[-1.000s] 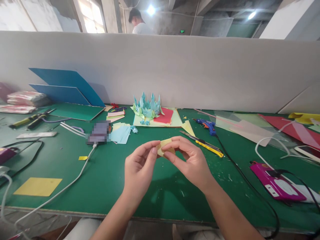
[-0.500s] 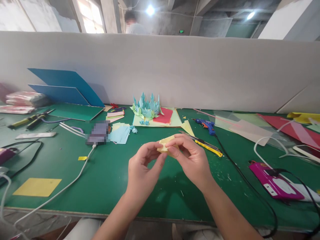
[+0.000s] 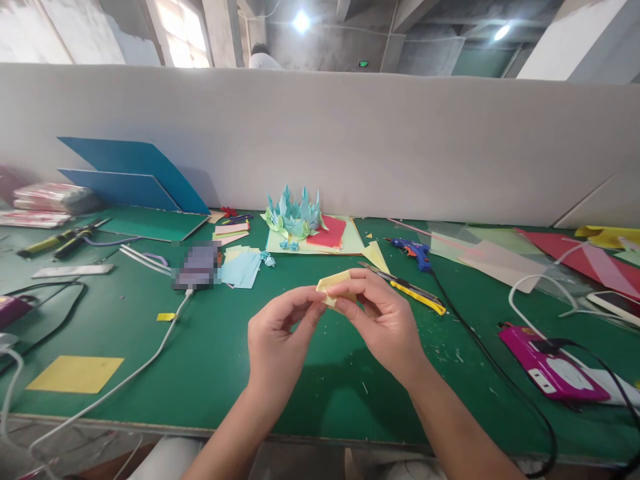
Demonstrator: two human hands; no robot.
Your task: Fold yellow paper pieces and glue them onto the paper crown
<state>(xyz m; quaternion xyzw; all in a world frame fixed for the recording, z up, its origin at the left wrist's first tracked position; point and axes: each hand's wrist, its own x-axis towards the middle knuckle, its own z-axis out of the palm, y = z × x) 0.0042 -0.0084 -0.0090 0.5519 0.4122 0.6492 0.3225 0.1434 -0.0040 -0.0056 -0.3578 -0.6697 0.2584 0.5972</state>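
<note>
A small folded piece of pale yellow paper is held in the air above the green table, a little in front of me. My left hand pinches its left end between thumb and forefinger. My right hand pinches its right side, fingers curled over it. Most of the paper is hidden behind my fingers.
A blue-green paper flower on coloured sheets stands at the back. A yellow box cutter and blue glue gun lie to the right, with a pink power strip. A phone, cables and a yellow sheet lie left.
The yellow paper has been turned and lifted slightly between my fingers. My left hand dropped back a little after rising. A person behind the partition moved left and lower.
</note>
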